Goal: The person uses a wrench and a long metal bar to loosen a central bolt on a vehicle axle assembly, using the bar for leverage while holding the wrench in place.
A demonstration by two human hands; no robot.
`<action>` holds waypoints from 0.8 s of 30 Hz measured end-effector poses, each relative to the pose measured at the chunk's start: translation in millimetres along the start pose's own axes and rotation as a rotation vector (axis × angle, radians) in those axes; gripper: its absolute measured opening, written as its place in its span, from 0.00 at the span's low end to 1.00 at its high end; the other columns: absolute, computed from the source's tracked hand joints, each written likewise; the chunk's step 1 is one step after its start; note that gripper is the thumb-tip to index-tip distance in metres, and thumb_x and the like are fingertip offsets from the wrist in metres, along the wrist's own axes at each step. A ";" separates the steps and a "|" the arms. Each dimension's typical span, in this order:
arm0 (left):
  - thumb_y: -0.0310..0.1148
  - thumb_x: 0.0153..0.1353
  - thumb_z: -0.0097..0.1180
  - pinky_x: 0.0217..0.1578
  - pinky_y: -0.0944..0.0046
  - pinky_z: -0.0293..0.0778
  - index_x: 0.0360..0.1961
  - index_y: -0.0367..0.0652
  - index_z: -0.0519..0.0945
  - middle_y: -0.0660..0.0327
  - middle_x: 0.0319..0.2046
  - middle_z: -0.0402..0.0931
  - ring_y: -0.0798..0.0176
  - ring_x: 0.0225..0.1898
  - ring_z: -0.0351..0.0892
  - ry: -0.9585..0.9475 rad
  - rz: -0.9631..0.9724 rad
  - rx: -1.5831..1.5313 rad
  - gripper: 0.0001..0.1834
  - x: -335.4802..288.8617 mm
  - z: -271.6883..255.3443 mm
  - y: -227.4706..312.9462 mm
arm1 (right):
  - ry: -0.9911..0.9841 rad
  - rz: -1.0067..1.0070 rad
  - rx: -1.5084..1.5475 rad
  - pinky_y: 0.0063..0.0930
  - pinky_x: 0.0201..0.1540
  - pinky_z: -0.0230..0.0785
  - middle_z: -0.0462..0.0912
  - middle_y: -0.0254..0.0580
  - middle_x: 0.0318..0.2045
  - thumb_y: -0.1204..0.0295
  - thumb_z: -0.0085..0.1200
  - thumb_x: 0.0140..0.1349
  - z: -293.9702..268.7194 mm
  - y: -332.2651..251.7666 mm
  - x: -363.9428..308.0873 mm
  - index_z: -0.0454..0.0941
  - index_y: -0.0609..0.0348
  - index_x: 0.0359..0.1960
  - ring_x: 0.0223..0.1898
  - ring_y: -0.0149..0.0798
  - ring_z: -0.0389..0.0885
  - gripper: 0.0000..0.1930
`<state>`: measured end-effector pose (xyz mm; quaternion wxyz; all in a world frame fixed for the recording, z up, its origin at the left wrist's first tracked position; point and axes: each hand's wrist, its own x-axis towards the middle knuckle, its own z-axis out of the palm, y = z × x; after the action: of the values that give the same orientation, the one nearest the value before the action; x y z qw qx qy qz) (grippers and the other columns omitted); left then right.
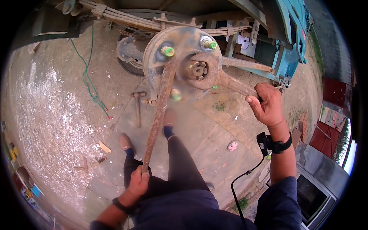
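A rusty round wheel hub [182, 38] faces me at the upper middle, with green-tipped studs [167, 51] sticking out of it. Around the slotted nut [199, 71] on its axle end sits the jaw of a large rusty open-end wrench [234, 84]. My right hand [268, 105] is closed round the handle end of this wrench. Closed on the lower end of a long rusty metal bar [158, 119] is my left hand [138, 184]. The bar slants up to the hub, its upper end between studs; the exact contact there cannot be made out.
Leaf springs [126, 18] and a teal vehicle frame [293, 57] stand above and behind the hub. A hammer [138, 109] lies below it. On the ground are a green cord [89, 78], a wood piece [104, 147] and a pink flower-shaped thing [232, 145].
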<state>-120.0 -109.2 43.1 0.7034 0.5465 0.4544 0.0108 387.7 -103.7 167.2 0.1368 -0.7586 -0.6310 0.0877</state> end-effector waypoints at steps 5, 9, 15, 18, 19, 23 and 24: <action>0.41 0.71 0.47 0.27 0.58 0.69 0.33 0.37 0.70 0.55 0.20 0.70 0.57 0.22 0.72 0.054 0.044 0.103 0.16 2.0 -4.0 4.5 | 0.037 0.084 -0.007 0.42 0.23 0.55 0.62 0.50 0.16 0.50 0.60 0.62 13.4 -7.4 -9.0 0.62 0.59 0.18 0.20 0.56 0.64 0.28; 0.42 0.72 0.47 0.27 0.56 0.68 0.34 0.36 0.70 0.53 0.20 0.69 0.54 0.22 0.73 0.096 0.073 0.131 0.18 0.5 -7.4 6.4 | 0.104 0.135 -0.016 0.41 0.23 0.54 0.62 0.49 0.15 0.50 0.59 0.63 21.7 -20.6 -16.0 0.63 0.60 0.18 0.20 0.55 0.63 0.28; 0.43 0.72 0.47 0.27 0.56 0.68 0.34 0.36 0.71 0.52 0.20 0.68 0.54 0.23 0.72 0.114 0.124 0.189 0.18 3.9 -22.4 7.7 | 0.190 0.292 -0.001 0.38 0.22 0.54 0.62 0.48 0.15 0.48 0.58 0.64 39.1 -43.2 -39.7 0.64 0.60 0.18 0.18 0.48 0.61 0.30; 0.43 0.72 0.48 0.29 0.57 0.69 0.35 0.36 0.71 0.51 0.22 0.68 0.55 0.24 0.71 0.091 0.115 0.137 0.18 6.8 -11.8 -3.9 | 0.267 0.491 0.103 0.38 0.22 0.57 0.63 0.47 0.14 0.47 0.57 0.65 71.1 -79.6 -58.0 0.64 0.61 0.18 0.18 0.46 0.60 0.31; 0.44 0.73 0.48 0.29 0.57 0.69 0.36 0.36 0.71 0.51 0.22 0.68 0.55 0.24 0.71 0.080 0.126 0.099 0.19 9.4 -5.7 -9.3 | 0.295 0.560 0.116 0.38 0.23 0.57 0.63 0.47 0.14 0.47 0.56 0.66 80.9 -97.2 -63.0 0.64 0.61 0.18 0.18 0.46 0.60 0.31; 0.45 0.73 0.48 0.30 0.56 0.70 0.37 0.36 0.72 0.49 0.22 0.70 0.53 0.25 0.73 0.067 0.156 0.065 0.19 12.6 11.7 -3.6 | 0.326 0.890 0.283 0.43 0.27 0.63 0.69 0.53 0.17 0.47 0.51 0.68 109.9 -170.1 -66.5 0.69 0.62 0.21 0.20 0.51 0.67 0.29; 0.45 0.73 0.47 0.31 0.55 0.71 0.37 0.36 0.72 0.49 0.22 0.71 0.53 0.25 0.74 0.072 0.191 0.079 0.19 16.2 17.6 -2.4 | 0.363 0.906 0.280 0.44 0.29 0.65 0.71 0.54 0.19 0.47 0.50 0.69 121.7 -189.9 -64.0 0.70 0.62 0.23 0.23 0.53 0.70 0.28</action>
<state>-100.1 -115.2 30.9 0.6603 0.6137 0.4254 0.0796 161.2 -123.1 109.9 0.2931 -0.9335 -0.1868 0.0886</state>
